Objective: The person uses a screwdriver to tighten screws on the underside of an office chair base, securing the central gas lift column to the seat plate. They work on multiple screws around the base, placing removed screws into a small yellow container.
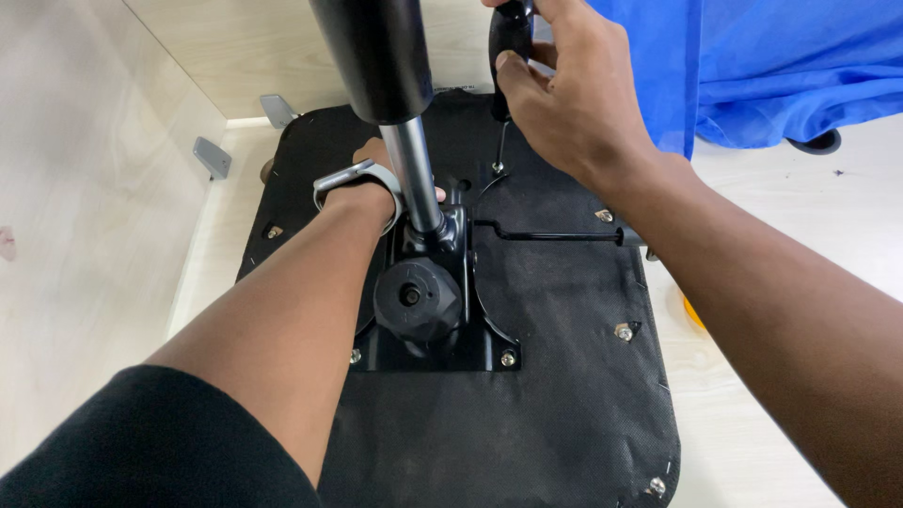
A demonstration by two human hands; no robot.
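On the upturned seat (527,414), the right hand (564,103) grips a screwdriver (509,47) on a screw (498,168) at 12 o'clock of the plate (428,353), the left hand (372,183) steadies it, fingers hidden; front bolts (508,358) look seated, this screw apparently remaining.

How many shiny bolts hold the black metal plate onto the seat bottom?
2 visible: one bolt at the metal plate's near-left corner, one at its near-right corner. The far corners are hidden behind the left hand and the gas cylinder.
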